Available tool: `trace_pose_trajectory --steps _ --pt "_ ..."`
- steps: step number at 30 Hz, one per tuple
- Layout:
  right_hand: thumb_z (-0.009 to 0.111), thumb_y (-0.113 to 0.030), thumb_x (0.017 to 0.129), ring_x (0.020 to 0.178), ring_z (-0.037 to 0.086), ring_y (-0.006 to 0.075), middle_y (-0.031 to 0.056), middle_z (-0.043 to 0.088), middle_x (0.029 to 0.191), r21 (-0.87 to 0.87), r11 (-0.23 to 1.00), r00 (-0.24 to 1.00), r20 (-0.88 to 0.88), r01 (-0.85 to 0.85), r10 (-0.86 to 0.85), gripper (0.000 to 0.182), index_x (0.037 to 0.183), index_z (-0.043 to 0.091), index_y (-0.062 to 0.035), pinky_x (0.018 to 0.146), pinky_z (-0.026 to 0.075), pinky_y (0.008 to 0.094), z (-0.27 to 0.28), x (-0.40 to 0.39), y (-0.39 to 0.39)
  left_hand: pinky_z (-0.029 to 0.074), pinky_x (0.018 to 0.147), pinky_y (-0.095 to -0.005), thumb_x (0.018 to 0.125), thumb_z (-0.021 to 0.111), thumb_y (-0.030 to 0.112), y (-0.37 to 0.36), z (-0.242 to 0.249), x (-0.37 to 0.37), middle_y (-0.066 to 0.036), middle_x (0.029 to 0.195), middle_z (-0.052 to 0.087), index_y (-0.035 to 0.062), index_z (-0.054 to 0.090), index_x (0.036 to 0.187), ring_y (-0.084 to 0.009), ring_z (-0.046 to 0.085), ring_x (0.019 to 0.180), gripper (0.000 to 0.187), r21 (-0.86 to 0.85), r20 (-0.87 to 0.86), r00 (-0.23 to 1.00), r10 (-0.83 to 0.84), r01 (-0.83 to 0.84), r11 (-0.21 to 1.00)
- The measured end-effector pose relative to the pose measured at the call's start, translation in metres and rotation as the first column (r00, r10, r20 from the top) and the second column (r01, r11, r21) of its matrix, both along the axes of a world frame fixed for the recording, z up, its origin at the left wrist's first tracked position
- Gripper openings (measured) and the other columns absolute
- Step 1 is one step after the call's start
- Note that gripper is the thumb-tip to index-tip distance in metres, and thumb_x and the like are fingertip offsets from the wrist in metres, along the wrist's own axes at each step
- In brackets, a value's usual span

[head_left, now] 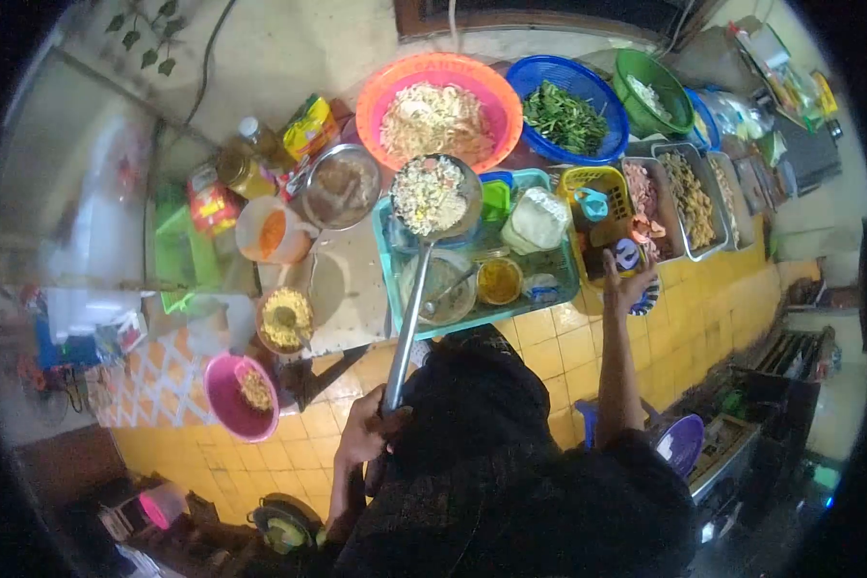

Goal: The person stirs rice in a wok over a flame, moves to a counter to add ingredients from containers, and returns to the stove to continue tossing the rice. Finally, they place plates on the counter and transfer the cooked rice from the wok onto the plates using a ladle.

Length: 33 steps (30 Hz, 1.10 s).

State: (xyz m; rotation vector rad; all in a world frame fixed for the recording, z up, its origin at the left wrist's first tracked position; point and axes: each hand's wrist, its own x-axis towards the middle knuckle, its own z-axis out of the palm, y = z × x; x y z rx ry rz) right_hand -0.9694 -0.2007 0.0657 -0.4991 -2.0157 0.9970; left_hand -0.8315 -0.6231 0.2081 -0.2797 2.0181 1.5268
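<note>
My left hand (371,429) is closed around the handle of a large long-handled metal ladle (405,332). Its bowl holds chopped food (429,195), pale with green and pink bits, above the teal tray (458,329). My right hand (630,281) reaches out to the front of the yellow basket (595,175), thumb and fingers apart. A round dark-and-white item (627,253) lies right at those fingertips; a firm grip on it does not show. In the tray sit a tub of yellow paste (499,281), a clear bowl with a spoon (443,289) and a white bag (538,220).
Behind the tray are an orange colander (370,120) of shredded food, a blue basket (618,125) of greens and a green basket (679,94). Containers of meat (643,197) and brown pieces (692,202) stand right. A steel bowl (342,186) and pink bowl (220,409) are left.
</note>
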Motion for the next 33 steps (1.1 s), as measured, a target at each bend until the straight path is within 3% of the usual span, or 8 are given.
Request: trace_pose_trajectory --steps 1,8,11,16,20,26,28,33 --pt "0.075 -0.009 0.066 0.106 0.045 0.0235 0.0152 0.045 0.113 -0.265 0.963 0.995 0.071 -0.051 0.072 0.067 0.119 0.037 0.0006 0.091 0.037 0.0332 0.017 -0.001 -0.017 0.039 0.047 -0.0250 0.081 0.061 0.018 0.000 -0.007 -0.001 -0.004 0.060 0.052 0.0005 0.052 0.089 -0.0110 0.049 0.049 0.021 0.001 -0.005 1.000 -0.013 0.013 1.000" --pt "0.075 -0.002 0.059 0.093 0.054 0.0235 0.0085 0.054 0.104 -0.182 0.938 0.942 0.110 -0.295 0.317 0.059 0.112 0.048 -0.0044 0.082 0.044 0.0334 0.052 -0.015 -0.019 0.039 0.053 -0.0299 0.078 0.064 0.033 0.017 -0.018 -0.022 -0.005 0.059 0.048 0.0031 0.051 0.084 -0.0171 0.048 0.054 0.033 -0.022 -0.168 0.947 -0.275 0.276 0.961" --pt "0.073 -0.005 0.058 0.095 0.053 0.0271 0.0098 0.054 0.104 0.170 0.897 0.862 0.396 -0.408 0.317 0.057 0.111 0.052 -0.0097 0.086 0.042 0.0370 0.131 -0.024 -0.044 0.038 0.057 -0.0316 0.076 0.065 0.036 0.024 -0.022 -0.028 -0.006 0.064 0.046 0.0051 0.050 0.080 -0.0169 0.044 0.059 0.034 -0.151 -0.106 0.907 -0.407 0.390 0.909" --pt "0.067 -0.023 0.064 0.104 0.044 0.0271 0.0084 0.050 0.106 0.811 0.398 0.881 0.472 -0.429 -0.014 0.049 0.111 0.053 -0.0178 0.096 0.029 0.0442 0.170 -0.037 -0.062 0.040 0.055 -0.0351 0.077 0.064 0.036 0.034 -0.018 -0.035 -0.013 0.061 0.050 0.0017 0.050 0.079 -0.0243 0.052 0.058 0.037 -0.201 -0.176 0.866 -0.469 0.434 0.878" --pt "0.068 -0.024 0.062 0.104 0.042 0.0293 0.0064 0.047 0.113 0.848 0.341 0.867 0.475 -0.406 -0.148 0.055 0.114 0.051 -0.0217 0.092 0.030 0.0471 0.160 -0.038 -0.056 0.040 0.055 -0.0356 0.078 0.062 0.037 0.042 -0.019 -0.038 -0.012 0.060 0.050 0.0007 0.051 0.080 -0.0236 0.052 0.058 0.038 -0.099 -0.170 0.879 -0.445 0.434 0.895" --pt "0.073 -0.031 0.063 0.099 0.049 0.0277 0.0082 0.054 0.108 0.665 0.631 0.812 0.576 -0.399 -0.093 0.060 0.117 0.050 -0.0168 0.086 0.037 0.0446 0.124 -0.019 -0.027 0.036 0.054 -0.0310 0.080 0.061 0.034 0.049 -0.016 -0.048 -0.004 0.062 0.043 0.0033 0.049 0.078 -0.0155 0.042 0.057 0.033 -0.016 -0.102 0.885 -0.453 0.454 0.891" --pt "0.074 -0.029 0.064 0.087 0.056 0.0297 0.0116 0.058 0.100 0.242 0.886 0.777 0.603 -0.395 0.182 0.057 0.113 0.050 -0.0113 0.075 0.045 0.0410 0.108 -0.018 -0.015 0.037 0.054 -0.0304 0.080 0.061 0.033 0.054 -0.017 -0.052 -0.003 0.062 0.044 0.0032 0.050 0.079 -0.0150 0.043 0.057 0.032 0.008 -0.094 0.883 -0.460 0.463 0.886" --pt "0.075 -0.016 0.064 0.083 0.058 0.0238 0.0136 0.058 0.094 -0.040 0.958 0.845 0.461 -0.284 0.270 0.055 0.110 0.047 -0.0058 0.073 0.047 0.0345 0.073 -0.010 -0.006 0.039 0.055 -0.0298 0.081 0.061 0.030 0.071 -0.022 -0.066 -0.002 0.061 0.045 0.0032 0.051 0.082 -0.0135 0.046 0.057 0.028 0.097 -0.022 0.874 -0.485 0.485 0.869"
